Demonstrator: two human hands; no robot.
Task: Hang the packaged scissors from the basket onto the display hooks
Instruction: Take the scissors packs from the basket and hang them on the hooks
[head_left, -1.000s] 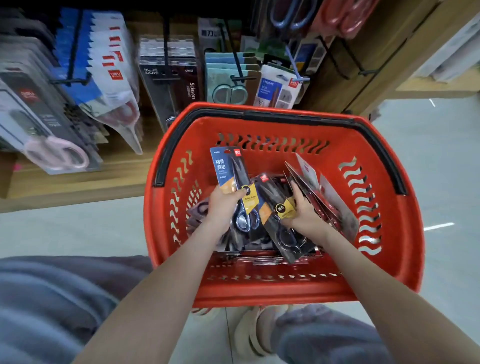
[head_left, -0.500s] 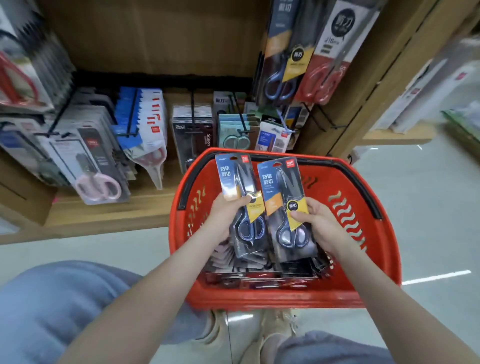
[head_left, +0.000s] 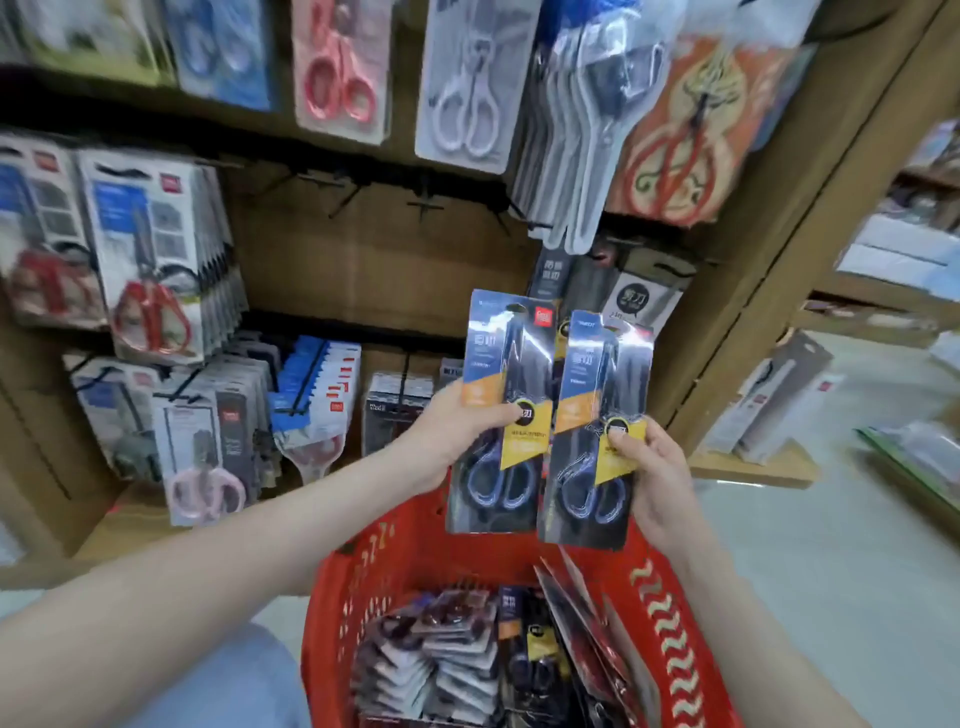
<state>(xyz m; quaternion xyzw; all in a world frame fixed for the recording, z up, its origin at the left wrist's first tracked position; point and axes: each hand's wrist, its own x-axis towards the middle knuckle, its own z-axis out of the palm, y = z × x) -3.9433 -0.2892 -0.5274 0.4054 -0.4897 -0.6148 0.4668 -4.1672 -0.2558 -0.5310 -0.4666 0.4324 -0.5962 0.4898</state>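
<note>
Grip states: left grip (head_left: 447, 439) pinches the first pack (head_left: 501, 358) of scissors at mid-card, thumb on its front. Right grip (head_left: 657, 480) pinches the second pack (head_left: 597, 384) in the same way. Both packs stand upright, side by side with edges meeting, above the red basket (head_left: 675, 623) and in front of the display. Further packs (head_left: 447, 660) lie in the basket. Bare hooks (head_left: 426, 202) project from the wooden back panel, between hung packs (head_left: 156, 270).
</note>
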